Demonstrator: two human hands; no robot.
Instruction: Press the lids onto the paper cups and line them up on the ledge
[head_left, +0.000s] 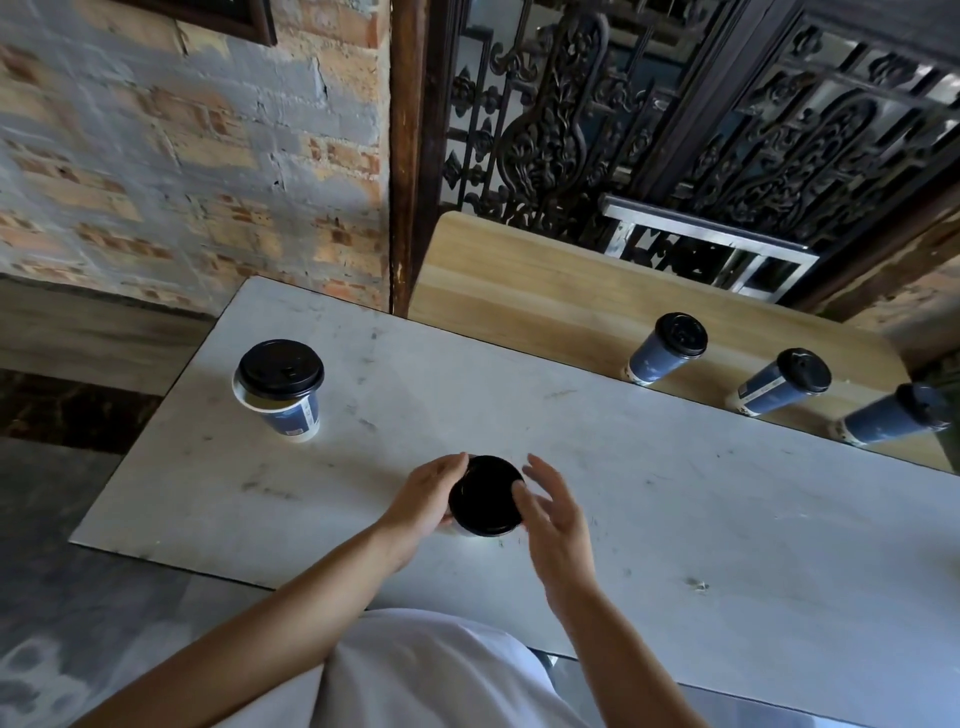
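In the head view, the person is at the lid-pressing step. The left hand (431, 493) cups the side of a paper cup (465, 530) on the grey table (675, 493), fingers curled round it. The right hand (556, 512) has fingers spread, its thumb on the black lid (485, 493).

The lid looks nearly seated; the next move likely calls for a firm press around the rim, then a carry to the wooden ledge (545, 280), where three lidded cups (667, 351) stand in a row.

Another cup (283, 389) waits at the left, its lid sitting crooked. Nothing blocks the path to the ledge.
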